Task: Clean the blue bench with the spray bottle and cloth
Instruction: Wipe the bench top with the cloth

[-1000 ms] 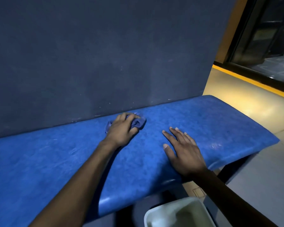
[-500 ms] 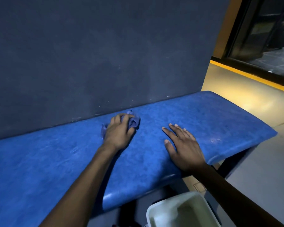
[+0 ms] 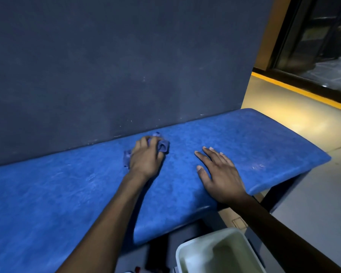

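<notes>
The left hand [image 3: 146, 157] squeezes a bunched-up blue cloth [image 3: 162, 145] and presses it down on the blue bench [image 3: 254, 138], close to the dark wall [image 3: 116, 66] behind the seat. Bits of cloth stick out on both sides of the hand. The right hand [image 3: 219, 174] lies flat and open on the bench near the front edge, holding nothing. A pale bin [image 3: 187, 253] sits on the floor below the bench.
</notes>
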A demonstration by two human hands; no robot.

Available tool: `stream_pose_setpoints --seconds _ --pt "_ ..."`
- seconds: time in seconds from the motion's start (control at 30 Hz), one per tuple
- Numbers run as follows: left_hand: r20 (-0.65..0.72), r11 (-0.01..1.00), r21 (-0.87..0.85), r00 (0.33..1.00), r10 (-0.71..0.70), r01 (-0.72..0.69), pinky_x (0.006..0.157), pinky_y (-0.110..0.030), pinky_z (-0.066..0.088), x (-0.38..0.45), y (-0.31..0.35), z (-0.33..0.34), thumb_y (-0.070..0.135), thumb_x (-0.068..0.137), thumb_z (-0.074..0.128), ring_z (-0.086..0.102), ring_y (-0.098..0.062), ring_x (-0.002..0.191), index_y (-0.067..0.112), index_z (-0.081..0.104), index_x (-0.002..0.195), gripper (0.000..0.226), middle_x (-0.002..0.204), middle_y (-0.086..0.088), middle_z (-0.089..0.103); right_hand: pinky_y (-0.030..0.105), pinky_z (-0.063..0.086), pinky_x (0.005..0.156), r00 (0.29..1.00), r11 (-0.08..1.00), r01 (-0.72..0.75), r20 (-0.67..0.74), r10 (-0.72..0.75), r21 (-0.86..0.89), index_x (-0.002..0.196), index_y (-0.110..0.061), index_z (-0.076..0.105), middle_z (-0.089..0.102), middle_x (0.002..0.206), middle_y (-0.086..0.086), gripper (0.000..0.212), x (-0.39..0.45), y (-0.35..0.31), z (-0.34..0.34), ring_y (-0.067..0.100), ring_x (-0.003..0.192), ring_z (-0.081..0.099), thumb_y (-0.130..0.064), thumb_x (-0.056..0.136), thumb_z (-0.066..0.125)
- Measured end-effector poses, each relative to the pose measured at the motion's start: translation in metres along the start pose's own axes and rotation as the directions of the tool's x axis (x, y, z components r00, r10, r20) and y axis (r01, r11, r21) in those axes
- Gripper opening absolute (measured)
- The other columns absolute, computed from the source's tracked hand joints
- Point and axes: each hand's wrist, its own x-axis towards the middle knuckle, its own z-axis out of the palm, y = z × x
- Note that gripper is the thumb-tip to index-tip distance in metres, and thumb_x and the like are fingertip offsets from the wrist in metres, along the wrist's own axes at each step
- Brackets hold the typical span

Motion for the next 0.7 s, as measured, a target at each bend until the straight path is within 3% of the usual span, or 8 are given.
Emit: stream_pose_setpoints --seconds 0.1,0.17,0.3,0.37,0.43,0.53,0.7 --pt "0.085 0.97 0.018 0.967 0.241 -0.244 0.108 -0.042 0.041 -0.037 0.019 0.001 0.048 0.086 0.033 0.049 -0.033 0.131 0.023 0.055 0.14 0.063 0.144 -0.011 0.052 0.033 0.014 0.124 1.0 1.0 0.008 -0.001 -0.008 -0.021 0.15 -0.034 0.042 0.038 0.16 -0.003 0.058 -0.001 0.001 0.0 0.014 0.15 0.027 -0.053 0.097 0.027" --pt "0.108 0.938 -0.031 0.932 0.347 -0.346 0.11 -0.039 0.04 -0.073 0.008 -0.01 0.049 0.088 0.039 0.049 -0.024 0.131 0.029 0.056 0.138 0.056 0.144 -0.004 0.053 0.033 0.014 0.124 1.0 1.0 0.007 0.004 -0.007 -0.026 0.15 -0.034 0.041 0.037 0.16 -0.004 0.058 -0.001 0.001 0.001 0.014 0.15 0.027 -0.053 0.097 0.027" --pt "0.085 0.973 -0.039 0.97 0.229 -0.227 0.109 -0.042 0.041 -0.072 -0.045 -0.027 0.051 0.087 0.043 0.05 -0.027 0.131 0.038 0.05 0.135 0.051 0.143 -0.003 0.052 0.032 0.009 0.125 1.0 1.0 -0.004 0.015 0.004 -0.017 0.152 -0.036 0.037 0.032 0.162 -0.005 0.059 0.0 -0.002 0.001 0.012 0.152 0.021 -0.054 0.097 0.026" --pt "0.026 0.995 0.045 0.995 0.091 -0.092 0.107 -0.044 0.039 -0.038 -0.039 -0.022 0.05 0.093 0.044 0.048 -0.032 0.136 0.03 0.05 0.141 0.052 0.146 -0.007 0.05 0.033 0.009 0.125 1.0 1.0 -0.008 0.014 0.008 -0.013 0.152 -0.035 0.037 0.031 0.163 -0.005 0.06 0.0 -0.003 0.0 0.012 0.152 0.019 -0.053 0.096 0.026" --pt "0.012 0.989 0.136 0.999 0.05 -0.051 0.106 -0.045 0.039 -0.015 -0.008 -0.009 0.05 0.097 0.041 0.047 -0.036 0.135 0.021 0.05 0.144 0.056 0.146 -0.014 0.05 0.034 0.011 0.125 1.0 1.0 -0.007 0.01 0.007 -0.007 0.151 -0.034 0.039 0.033 0.162 -0.004 0.059 0.0 -0.003 -0.001 0.013 0.151 0.021 -0.053 0.096 0.027" --pt "0.07 0.967 0.147 0.977 0.201 -0.21 0.102 -0.045 0.044 -0.02 0.031 0.006 0.055 0.088 0.027 0.054 -0.039 0.125 0.016 0.054 0.14 0.071 0.138 -0.018 0.056 0.034 0.014 0.124 1.0 1.0 0.005 0.007 -0.005 -0.013 0.15 -0.033 0.041 0.036 0.161 -0.003 0.058 0.0 -0.001 0.0 0.014 0.15 0.025 -0.052 0.096 0.029" --pt "0.123 0.924 -0.06 0.916 0.383 -0.378 0.106 -0.03 0.035 -0.083 0.011 -0.013 0.047 0.089 0.046 0.052 -0.022 0.125 0.029 0.058 0.133 0.05 0.137 -0.002 0.055 0.034 0.011 0.125 0.999 1.0 0.011 0.031 -0.011 -0.021 0.153 -0.036 0.035 0.031 0.163 -0.003 0.06 0.0 0.0 -0.002 0.014 0.152 0.021 -0.053 0.096 0.025"
